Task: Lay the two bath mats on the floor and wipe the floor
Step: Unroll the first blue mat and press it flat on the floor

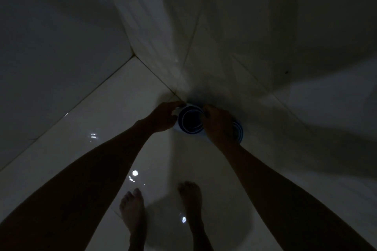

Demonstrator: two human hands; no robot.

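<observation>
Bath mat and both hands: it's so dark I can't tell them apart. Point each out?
bath mat [190,121], head view, blue ringed middle.
left hand [163,117], head view, back of hand.
right hand [219,123], head view, back of hand.

Head camera, looking steeply down, close above floor [114,108]

In the dim light we see the left hand [163,117] and right hand [219,124] both gripping a blue mat with white rings [190,121] low in the tiled corner, bare feet [132,210] planted on the glossy white floor [102,120].
</observation>
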